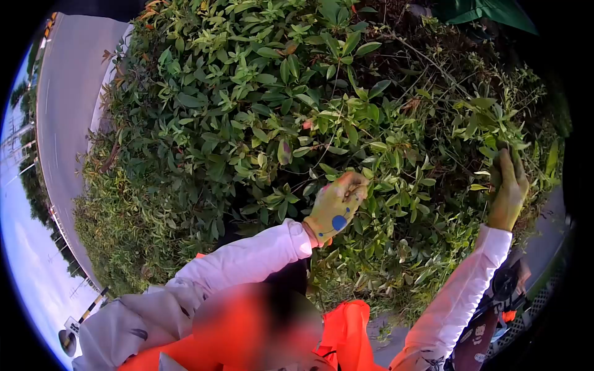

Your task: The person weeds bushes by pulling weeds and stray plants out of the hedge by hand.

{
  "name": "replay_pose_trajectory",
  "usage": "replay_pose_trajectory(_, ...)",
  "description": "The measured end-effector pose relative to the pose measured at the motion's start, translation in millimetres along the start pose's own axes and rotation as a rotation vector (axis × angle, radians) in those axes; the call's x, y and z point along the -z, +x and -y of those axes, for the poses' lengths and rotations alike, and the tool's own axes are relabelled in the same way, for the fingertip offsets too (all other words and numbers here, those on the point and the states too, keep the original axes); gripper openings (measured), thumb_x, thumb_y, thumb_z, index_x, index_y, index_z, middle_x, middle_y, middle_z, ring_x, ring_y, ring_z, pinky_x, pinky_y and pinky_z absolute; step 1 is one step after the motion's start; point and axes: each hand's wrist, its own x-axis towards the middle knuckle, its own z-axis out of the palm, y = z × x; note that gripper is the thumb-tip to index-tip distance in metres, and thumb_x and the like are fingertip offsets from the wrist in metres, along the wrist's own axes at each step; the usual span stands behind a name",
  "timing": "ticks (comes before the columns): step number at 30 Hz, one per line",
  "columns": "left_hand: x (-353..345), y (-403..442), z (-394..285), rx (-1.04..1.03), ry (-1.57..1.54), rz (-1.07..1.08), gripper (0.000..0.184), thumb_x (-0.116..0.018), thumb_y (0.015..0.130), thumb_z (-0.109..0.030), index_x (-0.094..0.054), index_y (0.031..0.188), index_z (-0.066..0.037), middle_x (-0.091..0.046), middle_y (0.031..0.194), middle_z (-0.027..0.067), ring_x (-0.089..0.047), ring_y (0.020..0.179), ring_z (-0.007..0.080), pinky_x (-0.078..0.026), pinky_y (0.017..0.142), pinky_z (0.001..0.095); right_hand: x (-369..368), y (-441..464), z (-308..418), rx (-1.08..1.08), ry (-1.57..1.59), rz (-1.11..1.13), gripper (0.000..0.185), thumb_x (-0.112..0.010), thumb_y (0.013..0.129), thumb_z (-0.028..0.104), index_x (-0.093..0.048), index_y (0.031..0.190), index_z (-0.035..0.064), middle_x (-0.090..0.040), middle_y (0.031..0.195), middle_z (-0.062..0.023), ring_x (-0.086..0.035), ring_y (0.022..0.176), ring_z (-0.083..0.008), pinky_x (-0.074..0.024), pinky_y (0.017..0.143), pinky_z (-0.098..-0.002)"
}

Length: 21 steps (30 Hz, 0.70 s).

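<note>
My left hand [339, 204], in a yellowish glove with a blue dot on its back, is at the middle of a leafy green bush [266, 99]. Its fingers are curled closed among thin stems, and what they hold is too small to tell. On the right, my right hand [509, 191], in a similar stained glove, points upward with its fingers pressed together at the base of a leafy sprig [486, 120]. The sprig's stem is mostly hidden by the fingers. Both forearms wear light sleeves.
A grey road [68, 80] curves along the left beyond a pale kerb. Green fabric [489, 12] shows at the top right. At the lower right is part of a dark vehicle [476, 340]. Orange clothing [349, 334] and a blurred patch fill the bottom. Bare branches cross the bush's upper right.
</note>
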Motion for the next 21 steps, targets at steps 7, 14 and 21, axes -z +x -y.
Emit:
replay_pose_trajectory(7,126,-13,8,-0.331,0.703,-0.449,0.040,-0.066,0.079,-0.011,-0.051,0.116,-0.007,-0.054,0.109,0.0142,-0.060,0.087,0.0290,-0.053,0.073,0.0360,-232,-65,-126,-0.557,-1.001,1.056,0.053,-0.063,0.081,0.039,-0.053,0.123,0.0088,-0.060,0.118,-0.0117,-0.059,0.100,-0.0253,-0.0460,0.086,-0.0321)
replay_pose_trajectory(14,155,69,0,0.157,1.095,-0.254,0.039,-0.058,0.084,-0.031,-0.048,0.112,-0.006,-0.060,0.097,0.0152,-0.060,0.086,0.0336,-0.050,0.072,0.0425,-106,-58,-153,-0.546,-0.051,0.492,0.052,-0.051,0.090,0.046,-0.055,0.122,0.0048,-0.063,0.110,-0.0120,-0.058,0.099,-0.0214,-0.0448,0.087,-0.0324)
replay_pose_trajectory(21,164,33,50,0.161,0.877,-0.261,0.029,-0.050,0.089,-0.022,-0.049,0.118,-0.017,-0.062,0.075,0.0158,-0.060,0.069,0.0342,-0.045,0.059,0.0429,221,202,-127,0.051,-0.854,-0.098,0.051,-0.058,0.088,0.038,-0.056,0.120,-0.0016,-0.058,0.121,-0.0133,-0.055,0.108,-0.0217,-0.0417,0.093,-0.0302)
